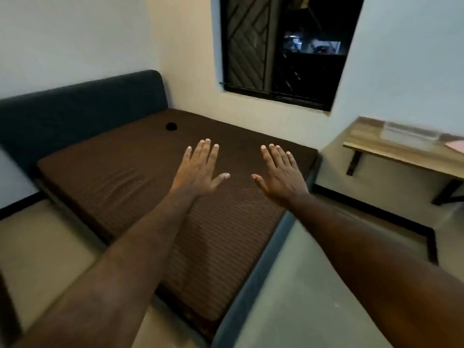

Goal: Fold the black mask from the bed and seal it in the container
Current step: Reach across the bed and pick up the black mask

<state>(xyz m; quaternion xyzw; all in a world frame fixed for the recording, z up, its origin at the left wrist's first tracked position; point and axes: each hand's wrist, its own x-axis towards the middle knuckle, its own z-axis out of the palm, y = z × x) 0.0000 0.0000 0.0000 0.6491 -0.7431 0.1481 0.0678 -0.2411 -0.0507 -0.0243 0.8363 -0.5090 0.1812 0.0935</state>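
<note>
A small black mask (171, 126) lies bunched on the brown bed (105, 172), near the head end by the dark headboard. My left hand (199, 168) and my right hand (281, 173) are both stretched out above the middle of the mattress, palms down, fingers spread, holding nothing. The mask lies well beyond and to the left of my left hand. A clear plastic container (411, 136) sits on a wooden shelf (376, 149) at the right wall, blurred.
A dark blue headboard (75, 109) backs the bed on the left. A barred dark window (283, 49) is in the far wall. A pink item (455, 146) lies on the shelf's right end. Bare floor (313, 285) runs between bed and shelf.
</note>
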